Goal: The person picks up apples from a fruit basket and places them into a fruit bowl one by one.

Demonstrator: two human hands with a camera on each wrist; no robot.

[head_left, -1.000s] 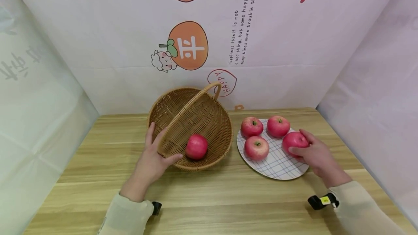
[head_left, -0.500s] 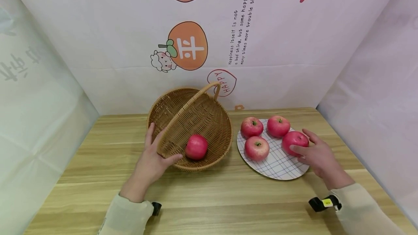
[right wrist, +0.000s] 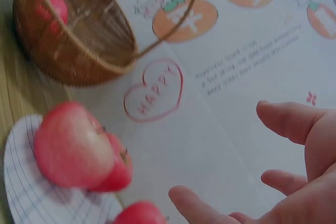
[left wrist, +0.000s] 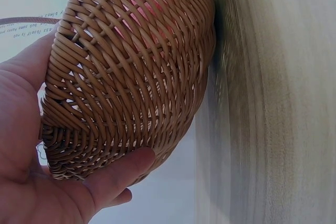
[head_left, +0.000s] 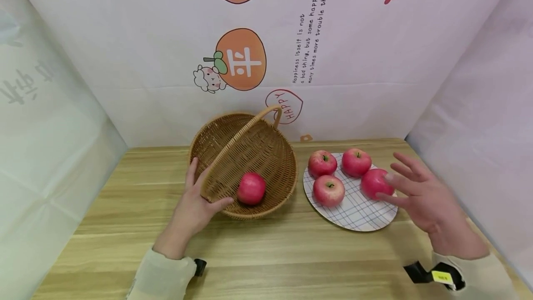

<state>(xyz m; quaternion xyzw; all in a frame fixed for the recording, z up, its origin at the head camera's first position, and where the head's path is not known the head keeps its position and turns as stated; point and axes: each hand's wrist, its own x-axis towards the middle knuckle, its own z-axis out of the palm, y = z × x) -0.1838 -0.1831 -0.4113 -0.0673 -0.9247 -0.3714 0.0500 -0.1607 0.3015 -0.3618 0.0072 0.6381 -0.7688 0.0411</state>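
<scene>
A brown wicker basket [head_left: 268,152] with an arched handle [head_left: 239,135] tilts toward me, one red apple [head_left: 251,188] lying inside. My left hand [head_left: 193,209] holds its left rim by the handle's foot; the left wrist view has fingers along the outer weave [left wrist: 126,77]. To the right, a round checked plate [head_left: 354,216] bears several red apples [head_left: 329,190]. My right hand [head_left: 430,200] hovers beside the plate's rightmost apple [head_left: 374,183], fingers spread and holding nothing. Its fingertips overlap that apple in the head view, while the right wrist view has them apart from the fruit.
The wood-grain table [head_left: 258,258] extends in front of the basket and plate. A white printed backdrop [head_left: 354,59] stands close behind them, with further white sheets at both sides. Black camera mounts [head_left: 435,276] sit on the wrists.
My right hand has let go of the rightmost apple and drawn back to the right, its fingers spreading. That apple stays on the plate. The left hand and basket have not visibly moved.
</scene>
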